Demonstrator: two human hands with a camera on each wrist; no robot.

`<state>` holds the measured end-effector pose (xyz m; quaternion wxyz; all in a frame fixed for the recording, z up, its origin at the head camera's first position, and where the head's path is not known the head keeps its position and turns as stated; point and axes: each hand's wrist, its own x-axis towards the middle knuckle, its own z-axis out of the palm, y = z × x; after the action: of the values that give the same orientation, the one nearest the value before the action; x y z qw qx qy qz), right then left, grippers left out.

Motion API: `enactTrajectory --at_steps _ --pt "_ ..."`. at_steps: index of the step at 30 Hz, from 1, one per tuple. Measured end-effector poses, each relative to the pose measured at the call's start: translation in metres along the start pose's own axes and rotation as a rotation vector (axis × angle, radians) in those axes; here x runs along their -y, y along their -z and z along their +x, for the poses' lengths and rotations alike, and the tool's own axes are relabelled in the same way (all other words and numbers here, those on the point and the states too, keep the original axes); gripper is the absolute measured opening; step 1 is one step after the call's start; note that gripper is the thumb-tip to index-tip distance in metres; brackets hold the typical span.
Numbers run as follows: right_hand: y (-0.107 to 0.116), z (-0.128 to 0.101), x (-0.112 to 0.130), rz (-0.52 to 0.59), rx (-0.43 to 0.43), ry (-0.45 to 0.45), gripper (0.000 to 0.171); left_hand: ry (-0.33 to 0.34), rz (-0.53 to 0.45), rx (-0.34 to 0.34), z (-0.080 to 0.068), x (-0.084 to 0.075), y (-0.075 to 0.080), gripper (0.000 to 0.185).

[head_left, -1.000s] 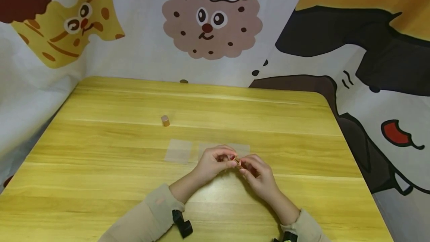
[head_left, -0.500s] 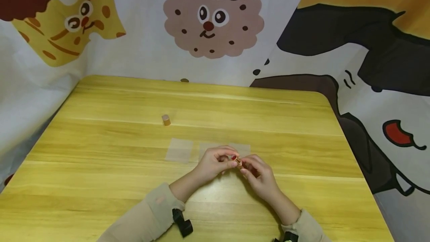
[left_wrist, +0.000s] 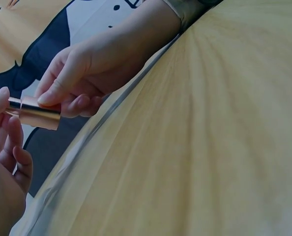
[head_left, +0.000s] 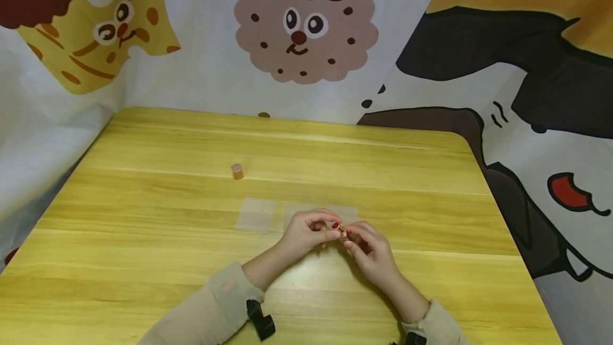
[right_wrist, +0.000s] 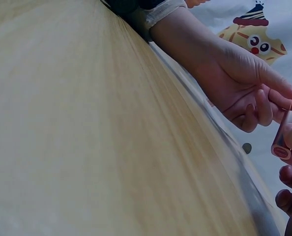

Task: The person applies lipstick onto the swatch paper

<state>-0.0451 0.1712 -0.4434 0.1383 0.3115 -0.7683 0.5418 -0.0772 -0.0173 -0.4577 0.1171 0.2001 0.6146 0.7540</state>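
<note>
- The left hand [head_left: 306, 233] and the right hand [head_left: 371, 252] meet just above the yellow wooden table [head_left: 143, 260], toward its near edge, a little to the right of the middle.
- Between them is a small gold lipstick tube [head_left: 340, 230]; a red tip shows at its 10 o'clock end in the head view.
- In the left wrist view the gold lipstick tube [left_wrist: 35, 114] lies roughly level. The right hand [left_wrist: 82, 81] pinches it from 3 o'clock, thumb on top and curled fingers beneath.
- The left hand [left_wrist: 3, 147] holds the tube's other end; its thumb tip touches the tube at 9 o'clock, its other fingers curl below.
- In the right wrist view the left hand [right_wrist: 239, 83] has its fingers bent inward toward the tube [right_wrist: 283, 140], whose round end faces the camera.
- A small gold cap [head_left: 237, 171] stands upright on the table at 10 o'clock from the hands, well apart from them.
- Two clear flat patches [head_left: 255, 214] lie on the table just beyond the hands, at 11 to 12 o'clock.
- Cartoon-printed cloth [head_left: 306, 31] hangs behind and to the right of the table.
</note>
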Motion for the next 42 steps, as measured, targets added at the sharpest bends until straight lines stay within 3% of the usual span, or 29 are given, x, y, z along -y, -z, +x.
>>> enactTrajectory --at_steps 10,18,26,33,42 --pt "0.001 -0.001 0.000 0.000 -0.015 0.004 0.037 0.014 -0.017 -0.038 -0.003 -0.026 -0.006 0.022" --pt "0.001 0.002 0.001 -0.025 -0.013 -0.035 0.033 -0.018 0.004 -0.075 -0.002 -0.026 -0.006 0.021" --pt "-0.001 0.001 0.000 -0.018 -0.015 -0.039 0.032 -0.002 0.020 -0.094 -0.003 -0.027 -0.006 0.022" --pt "-0.003 0.002 -0.001 -0.024 -0.006 -0.009 0.034 -0.022 0.029 -0.114 0.001 -0.001 -0.003 0.023" --pt "-0.004 0.000 0.001 -0.015 -0.009 -0.037 0.033 -0.156 0.038 -0.119 0.001 0.005 -0.004 0.020"
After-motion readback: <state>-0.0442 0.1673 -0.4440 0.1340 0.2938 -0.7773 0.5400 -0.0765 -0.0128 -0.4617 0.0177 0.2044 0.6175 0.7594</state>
